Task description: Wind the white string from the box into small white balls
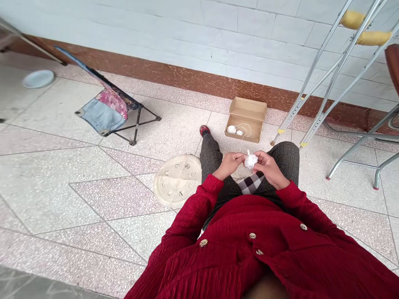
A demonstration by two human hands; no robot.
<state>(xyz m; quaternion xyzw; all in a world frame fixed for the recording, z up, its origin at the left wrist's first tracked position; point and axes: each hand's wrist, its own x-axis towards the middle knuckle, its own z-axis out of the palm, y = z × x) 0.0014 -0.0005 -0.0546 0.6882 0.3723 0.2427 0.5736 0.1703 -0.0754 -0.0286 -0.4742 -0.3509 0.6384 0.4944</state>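
- Probably a soft, light thread ball: hold it loosely round its middle.
- Right hand cups it; left hand pinches what looks like its loose end.

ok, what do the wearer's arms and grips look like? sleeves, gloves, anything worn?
Left sleeve and right sleeve are long, dark red ribbed knit, ending in cuffs at the wrists. Left grip and right grip are bare hands: no gloves; no watch or ring discernible. Same cardigan has round pale buttons.
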